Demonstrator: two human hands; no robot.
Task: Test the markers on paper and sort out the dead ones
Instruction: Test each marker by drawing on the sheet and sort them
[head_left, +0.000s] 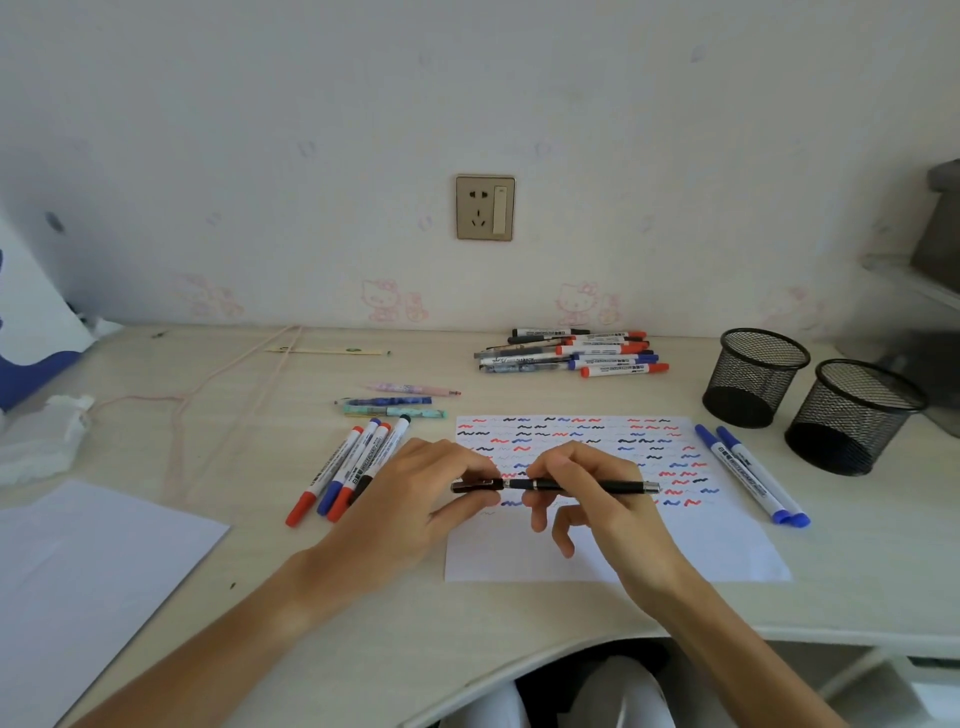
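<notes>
A: Hands?
B: Both over the test paper (597, 551). Left hand (415, 499) pinches the cap (475, 486) of a black pen (597, 487), right hand (587, 493) grips the barrel with thumb and forefinger, other fingers loosely curled. Pen lies level, cap end to the left, just above the sheet

A: Cap on or off?
B: Thin gap shows at the joint, can't tell more

A: Paper?
B: Lies on the desk (260, 457), rows of red, blue and black squiggles on the upper part, lower part blank

A: Rest of the pens?
B: Four markers (345, 470) side by side left of the paper, three patterned pens (395, 401) behind them. Two blue markers (750, 475) right of the paper. Mixed pile (571, 352) at the back near the wall. Two black mesh cups (810, 395) far right, well apart from the hands

A: Anything else?
B: Blank sheet (78, 582) at the near left, crumpled tissue (47, 431) behind it
</notes>
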